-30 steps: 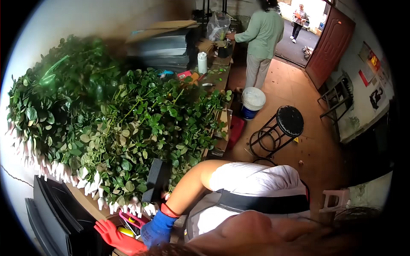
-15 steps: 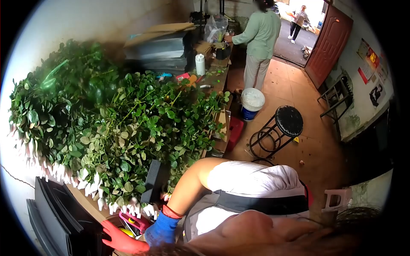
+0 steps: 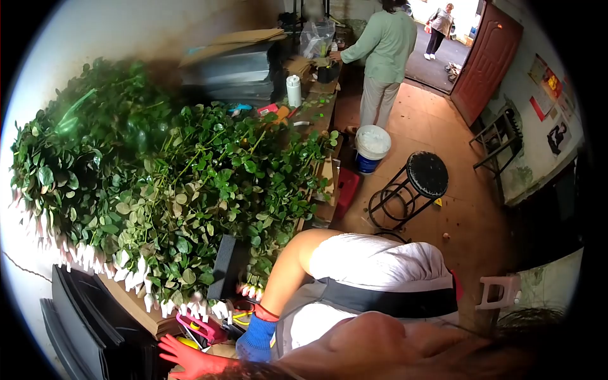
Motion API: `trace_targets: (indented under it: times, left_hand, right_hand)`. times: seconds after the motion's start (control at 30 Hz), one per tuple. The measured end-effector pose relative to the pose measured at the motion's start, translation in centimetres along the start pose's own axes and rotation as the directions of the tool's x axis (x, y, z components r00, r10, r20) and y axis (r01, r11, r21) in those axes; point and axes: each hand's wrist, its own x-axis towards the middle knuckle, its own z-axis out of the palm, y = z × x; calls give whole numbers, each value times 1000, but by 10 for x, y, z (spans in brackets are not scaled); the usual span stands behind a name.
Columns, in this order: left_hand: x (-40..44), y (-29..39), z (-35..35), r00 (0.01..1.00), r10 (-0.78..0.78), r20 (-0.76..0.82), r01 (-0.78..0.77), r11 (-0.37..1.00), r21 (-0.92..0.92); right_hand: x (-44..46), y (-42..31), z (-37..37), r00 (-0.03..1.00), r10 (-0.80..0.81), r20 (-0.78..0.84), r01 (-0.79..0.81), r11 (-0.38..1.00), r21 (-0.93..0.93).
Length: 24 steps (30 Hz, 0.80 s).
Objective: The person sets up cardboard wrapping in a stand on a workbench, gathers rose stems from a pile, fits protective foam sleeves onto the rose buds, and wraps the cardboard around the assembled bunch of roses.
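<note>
My left hand point(image 3: 193, 362), in a red glove, is held with its fingers spread and nothing visible in it, beside a stack of black sheets point(image 3: 79, 323). In a blue glove, my right hand point(image 3: 256, 339) is low in front of my body; its fingers are hidden. Just beyond the hands lie a pink plastic tool point(image 3: 204, 328) and something with yellow loops point(image 3: 242, 315). A large pile of leafy cut flowers point(image 3: 190, 202), apparently roses, covers the table, their heads in pale sleeves point(image 3: 136, 275). A dark ridged strip point(image 3: 221, 267) stands among the leaves.
Beyond the flowers are stacked grey sheets point(image 3: 231, 79) and a white bottle point(image 3: 294, 91). A person in green point(image 3: 386, 47) stands at the table's far end. A bucket point(image 3: 372, 149) and a black stool point(image 3: 427, 174) are on the floor. Another person point(image 3: 439, 28) is outside the door.
My left hand has moved right, away from the black sheets, and its fingers have spread. My right hand has shifted right, uncovering the yellow loops. The person outside has moved left.
</note>
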Motion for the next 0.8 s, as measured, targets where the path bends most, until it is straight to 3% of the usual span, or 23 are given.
trace_targets:
  times: [0.47,0.53,0.57,0.63,0.7,0.73,0.77,0.8]
  left_hand:
    - [-6,16,11,996,36,-77,-40,998,-47]
    - [-5,22,9,994,49,-96,-54,998,-42]
    - [-4,24,9,993,47,-106,-53,997,-49]
    - [-5,34,13,990,53,-133,-63,995,-71]
    - [-10,42,24,983,71,-168,-93,987,-128]
    - [-17,46,28,984,87,-156,-119,971,-208]
    - [-23,42,21,973,147,180,-2,779,-627]
    - [-23,26,21,925,239,295,6,768,-640]
  right_hand:
    - [0,4,-16,997,69,-29,-63,982,176]
    - [13,5,-57,991,113,-72,-85,945,316]
    - [22,2,-86,975,223,21,-207,862,463]
    - [43,11,-89,965,250,-74,-123,688,715]
    - [64,22,-80,978,202,-43,-122,732,670]
    - [71,21,-83,956,291,33,-226,661,716]
    - [78,18,-91,925,354,137,-331,578,746]
    - [78,10,-95,928,373,23,-234,530,815]
